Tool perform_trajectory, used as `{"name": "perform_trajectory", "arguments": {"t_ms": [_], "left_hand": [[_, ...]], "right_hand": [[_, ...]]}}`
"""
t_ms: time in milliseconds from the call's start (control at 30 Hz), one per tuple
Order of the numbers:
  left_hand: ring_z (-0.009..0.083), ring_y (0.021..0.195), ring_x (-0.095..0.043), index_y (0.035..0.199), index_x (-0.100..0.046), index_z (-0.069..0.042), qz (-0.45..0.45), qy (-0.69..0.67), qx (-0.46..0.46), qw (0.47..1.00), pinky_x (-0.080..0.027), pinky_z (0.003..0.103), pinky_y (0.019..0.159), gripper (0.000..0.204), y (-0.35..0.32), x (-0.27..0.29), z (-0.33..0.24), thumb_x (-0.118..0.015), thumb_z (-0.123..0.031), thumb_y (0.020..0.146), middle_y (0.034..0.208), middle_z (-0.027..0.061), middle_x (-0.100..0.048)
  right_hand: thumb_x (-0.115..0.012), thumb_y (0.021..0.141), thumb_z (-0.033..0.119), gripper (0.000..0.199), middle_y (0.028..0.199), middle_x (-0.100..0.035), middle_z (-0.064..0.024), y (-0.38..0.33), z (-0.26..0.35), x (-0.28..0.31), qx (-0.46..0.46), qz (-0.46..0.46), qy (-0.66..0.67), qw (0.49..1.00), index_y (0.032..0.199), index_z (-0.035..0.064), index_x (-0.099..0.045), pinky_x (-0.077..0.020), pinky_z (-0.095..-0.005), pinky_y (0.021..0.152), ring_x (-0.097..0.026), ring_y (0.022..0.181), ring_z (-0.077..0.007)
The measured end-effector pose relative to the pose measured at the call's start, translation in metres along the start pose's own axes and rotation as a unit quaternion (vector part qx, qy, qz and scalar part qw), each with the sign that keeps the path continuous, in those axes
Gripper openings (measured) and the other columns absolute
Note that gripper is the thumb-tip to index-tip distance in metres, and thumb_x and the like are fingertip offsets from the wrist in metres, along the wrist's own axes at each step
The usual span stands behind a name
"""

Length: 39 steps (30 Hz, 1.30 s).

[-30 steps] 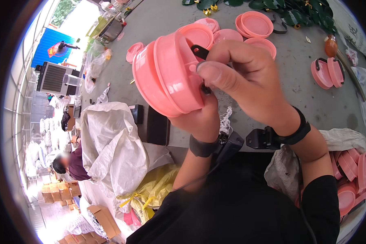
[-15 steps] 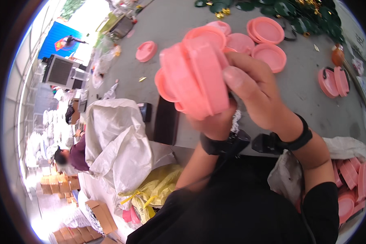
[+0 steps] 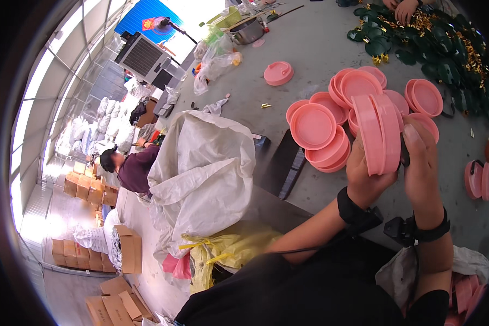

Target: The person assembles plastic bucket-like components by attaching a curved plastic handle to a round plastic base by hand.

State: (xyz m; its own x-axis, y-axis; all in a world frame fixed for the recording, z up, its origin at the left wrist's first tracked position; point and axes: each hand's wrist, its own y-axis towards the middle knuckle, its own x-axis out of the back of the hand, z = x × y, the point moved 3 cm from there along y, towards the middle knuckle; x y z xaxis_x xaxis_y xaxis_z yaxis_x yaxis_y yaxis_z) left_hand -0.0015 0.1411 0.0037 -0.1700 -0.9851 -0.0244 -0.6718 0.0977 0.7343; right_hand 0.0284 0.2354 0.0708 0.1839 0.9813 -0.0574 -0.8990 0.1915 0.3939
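Note:
In front of me, a round pink plastic case is held up edge-on, its two shallow halves side by side with a narrow gap between them. My left hand grips it from below and the left. On the right side lie the fingers of my right hand, closed against the case, beside a small black part that is mostly hidden. Behind and around the case, several loose pink round pieces lie in overlapping groups on the grey table.
Dark green discs with gold bits cover the far right, where another person's hand works. A pink case with a black strap lies at right. White sacking and a yellow bag stand left. A person is beyond.
My view has swung, so the table and hands sit farther right and lower in the picture. The pink case is now upright, edge toward me, and my right fingers have shifted along its right side.

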Motion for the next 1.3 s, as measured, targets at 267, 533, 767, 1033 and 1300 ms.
{"name": "perform_trajectory", "arguments": {"t_ms": [267,533,767,1033,1300], "left_hand": [[0.0295,0.099,-0.057,0.110,-0.055,0.002,0.030,0.064,-0.086,0.994,-0.043,0.037,0.087,0.049,-0.002,0.011,0.008,-0.068,-0.004,0.064,0.105,0.0158,-0.058],[0.0235,0.115,-0.047,0.130,-0.035,-0.001,0.006,-0.244,0.272,0.931,-0.038,0.036,0.097,0.060,0.018,0.013,-0.022,-0.047,-0.044,0.090,0.126,0.0125,-0.045],[0.0191,0.108,-0.050,0.124,-0.043,-0.004,0.001,-0.329,0.371,0.869,-0.042,0.032,0.090,0.052,0.022,0.022,-0.019,-0.048,-0.042,0.089,0.117,0.0078,-0.052],[0.0119,0.099,-0.053,0.117,-0.049,-0.009,-0.031,-0.437,0.372,0.818,-0.044,0.028,0.085,0.043,0.013,0.010,-0.035,-0.049,-0.041,0.088,0.109,0.0012,-0.055],[0.0100,0.096,-0.054,0.113,-0.051,-0.010,-0.029,-0.496,0.347,0.796,-0.043,0.027,0.085,0.038,0.006,0.009,-0.038,-0.046,-0.039,0.089,0.105,-0.0001,-0.056]], "right_hand": [[-0.050,0.089,0.019,0.024,0.062,-0.046,-0.0028,0.007,-0.007,0.006,0.037,-0.023,-0.051,0.998,0.074,0.0013,-0.050,-0.0363,-0.0263,0.062,-0.044,0.065,-0.0073],[-0.064,0.078,0.028,0.029,0.062,-0.042,-0.0048,0.011,-0.014,0.009,0.317,0.017,-0.300,0.899,0.068,0.0058,-0.048,-0.0324,-0.0341,0.070,-0.039,0.057,-0.0229],[-0.072,0.066,0.035,0.033,0.064,-0.046,-0.0018,0.001,-0.013,-0.003,0.428,-0.010,-0.379,0.820,0.067,0.0109,-0.049,-0.0318,-0.0332,0.070,-0.045,0.061,-0.0198],[-0.071,0.062,0.046,0.040,0.068,-0.047,-0.0012,-0.002,-0.013,-0.003,0.443,-0.040,-0.379,0.811,0.066,0.0120,-0.049,-0.0307,-0.0349,0.075,-0.046,0.065,-0.0192],[-0.069,0.065,0.043,0.035,0.070,-0.047,0.0009,-0.003,-0.008,-0.005,0.454,-0.015,-0.379,0.806,0.063,0.0143,-0.049,-0.0296,-0.0350,0.074,-0.046,0.067,-0.0184]]}}
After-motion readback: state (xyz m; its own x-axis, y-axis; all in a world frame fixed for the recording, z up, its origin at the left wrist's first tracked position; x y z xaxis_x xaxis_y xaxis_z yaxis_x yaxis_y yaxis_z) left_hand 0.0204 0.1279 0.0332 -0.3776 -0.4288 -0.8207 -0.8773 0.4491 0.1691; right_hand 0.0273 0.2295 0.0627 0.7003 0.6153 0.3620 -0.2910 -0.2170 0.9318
